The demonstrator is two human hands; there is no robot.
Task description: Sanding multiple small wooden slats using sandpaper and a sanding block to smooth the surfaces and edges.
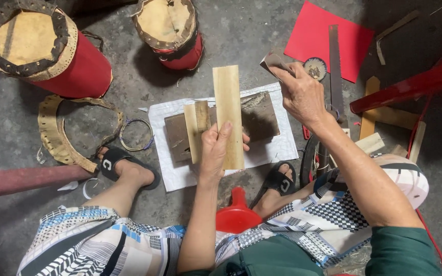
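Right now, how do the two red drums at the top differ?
The left drum is larger and lies tilted, showing its long red side; the right drum is smaller and shows mostly its top. The left drum's skin is ringed by a dark band with holes; the right drum's edge is ragged, with no such band visible. Both have red bodies and tan skins, and rest on the grey floor.

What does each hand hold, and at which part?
The left hand grips the pale wooden slat at its lower end. The right hand pinches a small folded grey piece by one end.

bare floor (231, 41) lies open ahead; two red drums (47, 51), a saw (334, 66) and red paper (323, 36) crowd the sides.
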